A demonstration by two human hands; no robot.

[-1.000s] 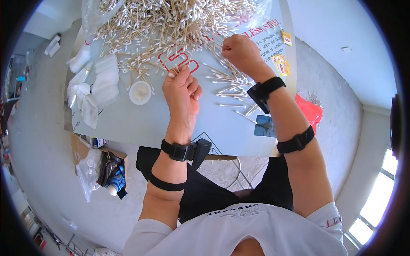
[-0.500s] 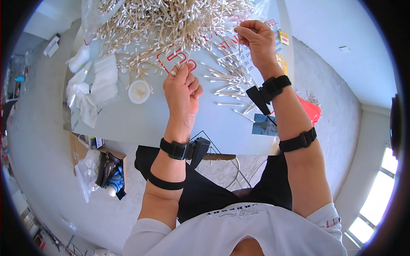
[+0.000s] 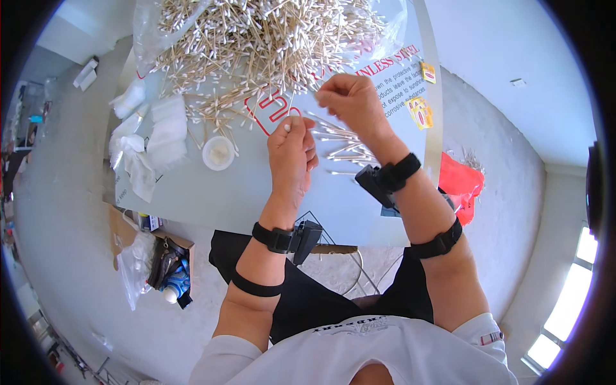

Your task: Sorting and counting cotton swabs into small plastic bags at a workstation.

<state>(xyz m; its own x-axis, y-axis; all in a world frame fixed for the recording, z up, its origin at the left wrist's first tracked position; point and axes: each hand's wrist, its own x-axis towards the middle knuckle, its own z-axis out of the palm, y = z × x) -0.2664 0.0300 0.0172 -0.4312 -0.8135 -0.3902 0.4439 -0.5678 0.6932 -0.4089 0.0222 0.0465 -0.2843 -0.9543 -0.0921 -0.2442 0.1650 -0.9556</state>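
A large heap of cotton swabs (image 3: 269, 42) covers the far part of the grey table (image 3: 205, 196). My left hand (image 3: 292, 154) is closed in front of the heap, with white cotton tips showing at its thumb and forefinger; how many swabs it holds is hidden. To the right and a little farther off, my right hand (image 3: 356, 109) is closed in a pinch. Whatever may be between its fingertips is too small to make out. Beneath it lies a looser group of swabs (image 3: 350, 149), tips mostly toward the left. A small round white dish (image 3: 219, 154) stands left of my left hand.
White plastic packaging (image 3: 168, 131) lies at the table's left side. Clear plastic film (image 3: 154, 32) borders the heap. Yellow packets (image 3: 420, 113) sit near the right edge, with a red bag (image 3: 459, 183) beyond it. An open cardboard box (image 3: 183, 242) stands on the floor at left.
My right hand has moved left and nearer to me, from the heap's right edge toward my left hand. The view has shifted slightly. My left hand keeps its grip on the swabs.
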